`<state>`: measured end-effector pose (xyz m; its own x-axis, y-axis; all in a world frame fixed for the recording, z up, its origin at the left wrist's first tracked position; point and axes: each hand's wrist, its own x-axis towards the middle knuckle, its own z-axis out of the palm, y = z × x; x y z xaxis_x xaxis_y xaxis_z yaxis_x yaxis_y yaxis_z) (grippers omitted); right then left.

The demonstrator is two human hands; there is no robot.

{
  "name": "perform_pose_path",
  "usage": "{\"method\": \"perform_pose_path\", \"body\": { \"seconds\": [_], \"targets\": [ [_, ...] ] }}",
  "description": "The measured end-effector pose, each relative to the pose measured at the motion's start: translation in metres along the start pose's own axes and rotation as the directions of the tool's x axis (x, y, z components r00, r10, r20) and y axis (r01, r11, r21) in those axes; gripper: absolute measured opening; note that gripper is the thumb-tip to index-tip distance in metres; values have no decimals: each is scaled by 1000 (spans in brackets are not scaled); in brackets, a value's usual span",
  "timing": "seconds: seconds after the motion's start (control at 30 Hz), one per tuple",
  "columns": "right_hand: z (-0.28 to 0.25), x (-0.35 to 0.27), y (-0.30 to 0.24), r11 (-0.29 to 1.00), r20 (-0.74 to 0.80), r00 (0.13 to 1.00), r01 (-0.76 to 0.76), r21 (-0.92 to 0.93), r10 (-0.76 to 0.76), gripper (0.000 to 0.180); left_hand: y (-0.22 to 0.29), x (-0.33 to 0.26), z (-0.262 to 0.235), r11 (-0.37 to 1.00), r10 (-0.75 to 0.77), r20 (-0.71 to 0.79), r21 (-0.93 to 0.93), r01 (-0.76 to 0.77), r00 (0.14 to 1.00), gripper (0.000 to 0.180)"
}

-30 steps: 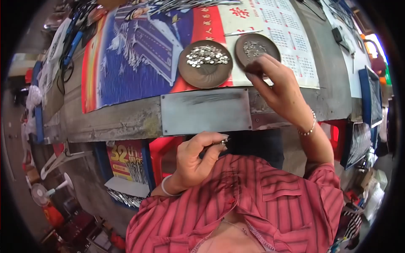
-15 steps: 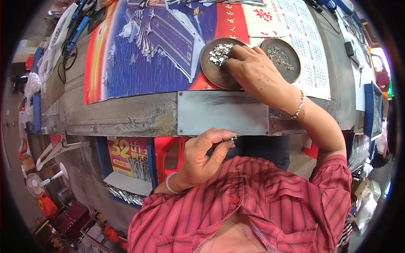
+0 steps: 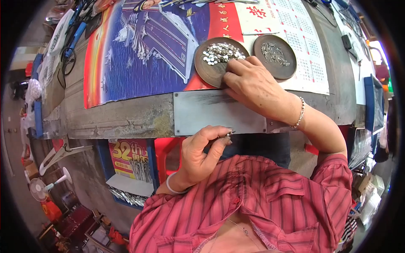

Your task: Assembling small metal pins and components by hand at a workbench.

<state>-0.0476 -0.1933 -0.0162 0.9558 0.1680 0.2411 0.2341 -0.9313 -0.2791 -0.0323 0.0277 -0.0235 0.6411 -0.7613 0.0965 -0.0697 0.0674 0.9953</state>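
Observation:
My left hand (image 3: 199, 155) is closed in a pinch in front of the bench edge. Between thumb and forefinger sits a small shiny metal piece (image 3: 229, 135), too small to name. Farther up, my right hand (image 3: 258, 87) hangs over the near right rim of a round brown dish (image 3: 206, 75). Its fingers are curled together, and whatever they may hold is hidden. Small round silver discs (image 3: 223, 52) lie heaped in that dish. Beside it on the right, a second brown dish (image 3: 291, 52) carries thin little metal pins (image 3: 275, 55).
A grey metal plate (image 3: 215, 114) is screwed to the bench's front edge. Under the dishes lies a printed calendar poster (image 3: 152, 80). A thin rod (image 3: 259, 33) rests behind them. A blue tray (image 3: 130, 185) of metal pieces sits below the bench; blue-handled tools (image 3: 76, 38) lie far left.
My right hand has drawn back from the discs toward the dish's near rim, uncovering more of the heap. The left hand keeps its pinch. The whole view has shifted slightly.

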Motion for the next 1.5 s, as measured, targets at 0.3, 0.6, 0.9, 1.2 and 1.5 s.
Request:
{"method": "perform_pose_path", "body": {
  "seconds": [0.3, 0.6, 0.9, 1.2, 1.5],
  "targets": [
    [-17, -29, -15, 994, -106, 994, 22, 107, -11, 16, 8, -3, 19, 980, -140, -58, -150, 130, 988, 18],
    [-12, -93, -57, 639, -133, 903, -179, 749, 409, 14, -5, 16, 44, 824, -263, 65, -503, 259, 963, 26],
    [-3, -99, -57, 662, -330, 809, -94, 744, 486, 14, -5, 11, 60, 769, -307, 149, -542, 337, 940, 27],
    [3, -101, -56, -83, 44, 768, 12, 996, 639, 20, -12, 8, 65, 753, -129, 153, -628, 197, 980, 26],
    [-1, -98, -76, 87, -120, 720, 83, 993, 684, 16, -9, 2, 67, 923, 160, 37, -360, -136, 986, 33]
  ]
}}
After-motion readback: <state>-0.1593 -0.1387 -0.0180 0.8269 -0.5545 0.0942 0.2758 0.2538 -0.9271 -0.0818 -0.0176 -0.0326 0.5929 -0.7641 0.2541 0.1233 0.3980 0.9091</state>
